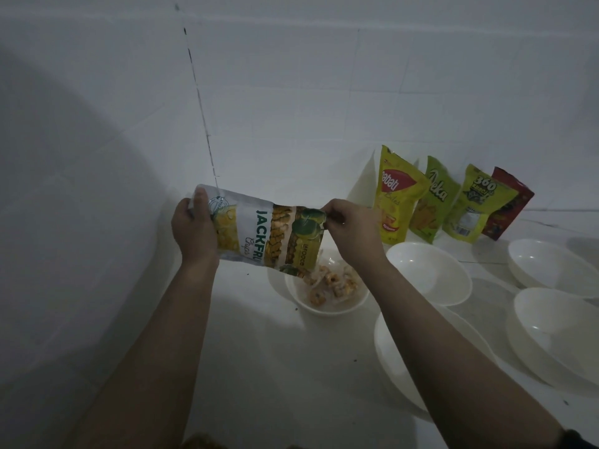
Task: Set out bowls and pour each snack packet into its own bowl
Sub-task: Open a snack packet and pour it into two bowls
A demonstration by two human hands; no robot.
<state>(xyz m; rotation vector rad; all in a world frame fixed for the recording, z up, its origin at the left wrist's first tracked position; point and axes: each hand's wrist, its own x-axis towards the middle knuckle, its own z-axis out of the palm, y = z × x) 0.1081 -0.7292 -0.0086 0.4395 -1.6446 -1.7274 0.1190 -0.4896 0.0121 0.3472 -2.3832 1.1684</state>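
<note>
Head view: both hands tip "JACKFRUIT Chips" packet over bowl.

One head-worn wide-angle view, forward and steeply down, close above both forearms and the white floor

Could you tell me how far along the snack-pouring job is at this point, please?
Done: five white bowls are out. In hand: the left hand and right hand tip the jackfruit packet over the filling bowl. Left: four packets stand by the wall; four empty bowls wait.
</note>
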